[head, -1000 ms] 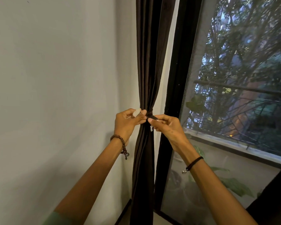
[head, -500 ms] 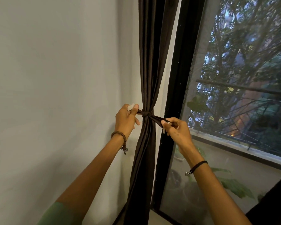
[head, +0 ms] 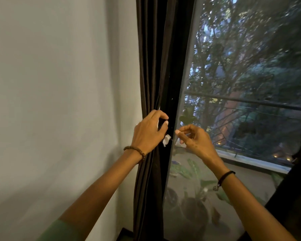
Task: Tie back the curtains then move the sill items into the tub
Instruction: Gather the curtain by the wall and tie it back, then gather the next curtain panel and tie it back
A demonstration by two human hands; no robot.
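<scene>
The dark brown curtain [head: 151, 66] hangs gathered in a narrow column between the wall and the black window frame [head: 176, 66]. My left hand [head: 149, 133] grips the gathered curtain at mid height, fingers curled round the dark tie-back [head: 162, 122]. A small white tag [head: 166, 140] sticks out just below those fingers. My right hand [head: 195, 140] is a little to the right, in front of the glass. Its thumb and forefinger pinch a thin end leading from the tag. The dark tie is hard to make out against the frame. No sill items or tub are in view.
A plain pale wall [head: 59, 101] fills the left half. Through the window pane [head: 250, 84] I see trees, a railing and potted plants [head: 195, 206] below. A second dark curtain [head: 295, 188] shows at the right edge.
My hands have drawn closer together again at the curtain's right edge. The stretched tie between them is no longer visible. The view has shifted so the curtain covers the strip of wall by the frame.
</scene>
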